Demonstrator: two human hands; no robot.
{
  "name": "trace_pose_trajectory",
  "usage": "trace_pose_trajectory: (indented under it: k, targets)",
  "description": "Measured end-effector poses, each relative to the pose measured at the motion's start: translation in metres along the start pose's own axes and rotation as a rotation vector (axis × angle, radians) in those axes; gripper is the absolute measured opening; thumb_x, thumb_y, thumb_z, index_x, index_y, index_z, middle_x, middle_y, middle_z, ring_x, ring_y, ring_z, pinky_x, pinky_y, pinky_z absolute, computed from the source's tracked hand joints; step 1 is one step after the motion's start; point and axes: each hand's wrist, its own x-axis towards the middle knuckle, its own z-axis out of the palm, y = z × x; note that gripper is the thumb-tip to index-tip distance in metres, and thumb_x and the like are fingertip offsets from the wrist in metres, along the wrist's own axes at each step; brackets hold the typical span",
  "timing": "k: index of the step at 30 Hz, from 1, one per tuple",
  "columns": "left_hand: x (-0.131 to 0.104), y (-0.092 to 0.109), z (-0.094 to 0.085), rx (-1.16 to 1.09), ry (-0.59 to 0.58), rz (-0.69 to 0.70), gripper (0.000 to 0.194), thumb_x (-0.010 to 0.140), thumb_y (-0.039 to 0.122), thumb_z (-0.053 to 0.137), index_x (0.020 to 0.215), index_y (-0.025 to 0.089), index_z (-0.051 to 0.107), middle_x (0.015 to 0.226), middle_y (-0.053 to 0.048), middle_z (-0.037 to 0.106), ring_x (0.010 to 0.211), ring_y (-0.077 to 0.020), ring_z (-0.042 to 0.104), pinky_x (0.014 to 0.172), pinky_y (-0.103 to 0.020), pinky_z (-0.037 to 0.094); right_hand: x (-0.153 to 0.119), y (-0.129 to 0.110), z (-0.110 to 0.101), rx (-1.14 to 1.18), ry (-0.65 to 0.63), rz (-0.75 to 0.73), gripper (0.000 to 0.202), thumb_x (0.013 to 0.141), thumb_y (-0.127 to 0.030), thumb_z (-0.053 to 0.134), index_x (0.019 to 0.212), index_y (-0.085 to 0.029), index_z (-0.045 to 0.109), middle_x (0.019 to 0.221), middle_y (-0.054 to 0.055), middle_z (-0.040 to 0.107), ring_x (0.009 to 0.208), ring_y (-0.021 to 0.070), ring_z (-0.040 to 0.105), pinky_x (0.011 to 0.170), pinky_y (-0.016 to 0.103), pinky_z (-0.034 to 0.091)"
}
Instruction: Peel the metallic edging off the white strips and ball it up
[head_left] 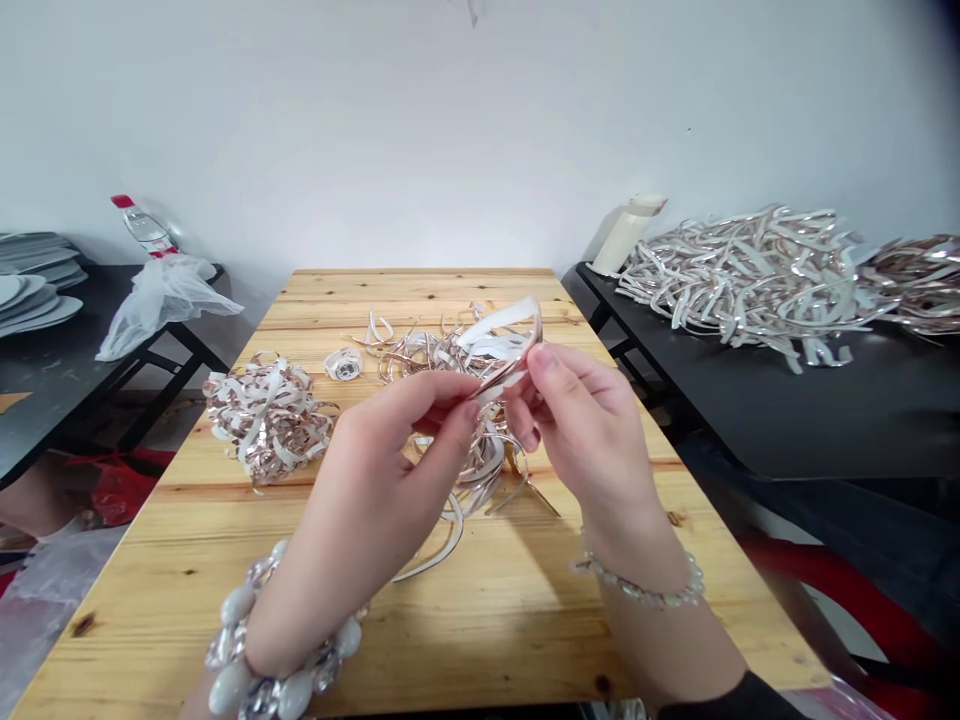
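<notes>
A curved white strip (504, 318) with a shiny rose-gold side is pinched between my two hands above the wooden table. My left hand (409, 450), closed, grips its near end between thumb and fingers. On the other side, my right hand (581, 415) has thumb and forefinger pressed on the strip where it bends back. Beneath both hands lies a loose heap of similar curved strips (487, 465), partly hidden by them. To the left sits a pile of short curled strips (270, 418), with a small roll of white tape or ribbon (343, 364) behind it.
A large heap of strips (750, 280) covers the black table (825, 420) at right, beside a cream-coloured roll (628, 235). At left, another black table holds stacked grey-white flat pieces (34, 285), a bottle (146, 228) and a white plastic bag (161, 295). A wall stands behind.
</notes>
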Motion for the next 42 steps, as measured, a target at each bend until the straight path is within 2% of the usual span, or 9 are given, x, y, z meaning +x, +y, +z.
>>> trace_pose_trajectory:
  k: [5, 8, 11, 15, 19, 22, 27, 37, 42]
  targets:
    - [0.004, -0.004, -0.003, 0.033, 0.022, -0.005, 0.011, 0.089, 0.023, 0.058, 0.095, 0.026, 0.067, 0.077, 0.006, 0.065, 0.070, -0.0048, 0.058, 0.065, -0.015, 0.046, 0.003, -0.002, -0.009, -0.389, 0.202, -0.235, 0.015, 0.083, -0.032, 0.067, 0.076, -0.020, 0.063, 0.061, -0.002, 0.056, 0.052, 0.0094, 0.049, 0.046, 0.023, 0.041]
    - [0.005, -0.003, -0.007, 0.034, 0.000, -0.018, 0.012, 0.090, 0.024, 0.057, 0.095, 0.025, 0.067, 0.076, 0.006, 0.064, 0.069, -0.0048, 0.056, 0.063, -0.015, 0.045, 0.005, -0.008, -0.015, -0.600, 0.050, -0.382, 0.015, 0.082, -0.024, 0.067, 0.097, -0.021, 0.064, 0.091, 0.004, 0.061, 0.070, 0.0115, 0.056, 0.061, 0.027, 0.048]
    - [0.006, -0.001, -0.008, -0.040, -0.038, -0.019, 0.014, 0.091, 0.023, 0.055, 0.094, 0.025, 0.069, 0.074, 0.005, 0.063, 0.069, -0.0040, 0.056, 0.064, -0.013, 0.044, 0.006, -0.013, -0.018, -0.718, -0.168, -0.443, 0.003, 0.085, -0.019, 0.064, 0.088, -0.019, 0.065, 0.096, 0.005, 0.059, 0.085, 0.0129, 0.058, 0.075, 0.028, 0.048]
    - [0.008, 0.000, -0.006, -0.323, -0.054, -0.136, 0.012, 0.090, 0.026, 0.058, 0.091, 0.025, 0.071, 0.066, 0.005, 0.059, 0.064, -0.0035, 0.054, 0.058, -0.011, 0.043, 0.003, -0.014, -0.016, -0.595, -0.247, -0.390, 0.008, 0.089, -0.019, 0.058, 0.081, -0.018, 0.059, 0.091, 0.004, 0.061, 0.089, 0.0137, 0.058, 0.080, 0.029, 0.048]
    - [0.011, -0.003, 0.000, -0.659, -0.051, -0.245, 0.006, 0.086, 0.027, 0.064, 0.089, 0.024, 0.069, 0.071, 0.005, 0.062, 0.064, -0.0028, 0.056, 0.061, -0.010, 0.047, -0.003, -0.012, -0.012, -0.408, -0.298, -0.194, 0.015, 0.094, -0.026, 0.051, 0.083, -0.020, 0.058, 0.078, 0.000, 0.063, 0.073, 0.0105, 0.059, 0.063, 0.023, 0.049]
    - [0.011, -0.004, 0.001, -0.716, -0.034, -0.228, 0.005, 0.086, 0.026, 0.064, 0.087, 0.024, 0.069, 0.074, 0.005, 0.063, 0.065, -0.0031, 0.057, 0.062, -0.010, 0.049, -0.006, -0.010, -0.010, -0.220, -0.370, -0.048, 0.013, 0.095, -0.028, 0.050, 0.091, -0.021, 0.060, 0.071, -0.002, 0.065, 0.063, 0.0088, 0.062, 0.057, 0.020, 0.050]
    - [0.011, -0.002, -0.004, -0.549, -0.028, -0.138, 0.013, 0.090, 0.028, 0.060, 0.094, 0.025, 0.072, 0.074, 0.003, 0.065, 0.069, -0.0047, 0.057, 0.064, -0.011, 0.049, -0.009, -0.008, -0.007, -0.089, -0.362, -0.001, 0.008, 0.092, -0.024, 0.054, 0.095, -0.021, 0.061, 0.073, -0.002, 0.067, 0.061, 0.0081, 0.062, 0.055, 0.019, 0.052]
    - [0.006, 0.005, -0.014, -0.154, 0.002, 0.005, 0.020, 0.092, 0.023, 0.054, 0.103, 0.025, 0.070, 0.088, 0.001, 0.071, 0.073, -0.0087, 0.063, 0.065, -0.018, 0.053, -0.005, -0.013, -0.010, -0.380, -0.305, -0.190, 0.010, 0.089, -0.021, 0.057, 0.089, -0.019, 0.067, 0.072, 0.001, 0.067, 0.063, 0.0117, 0.061, 0.056, 0.023, 0.049]
    - [0.005, 0.005, -0.011, 0.070, -0.008, 0.137, 0.020, 0.093, 0.018, 0.051, 0.104, 0.022, 0.068, 0.097, -0.001, 0.069, 0.088, -0.0110, 0.063, 0.078, -0.022, 0.051, -0.002, -0.011, -0.005, -0.581, -0.238, -0.386, 0.009, 0.085, -0.012, 0.058, 0.086, -0.019, 0.064, 0.082, 0.003, 0.068, 0.080, 0.0155, 0.062, 0.074, 0.031, 0.050]
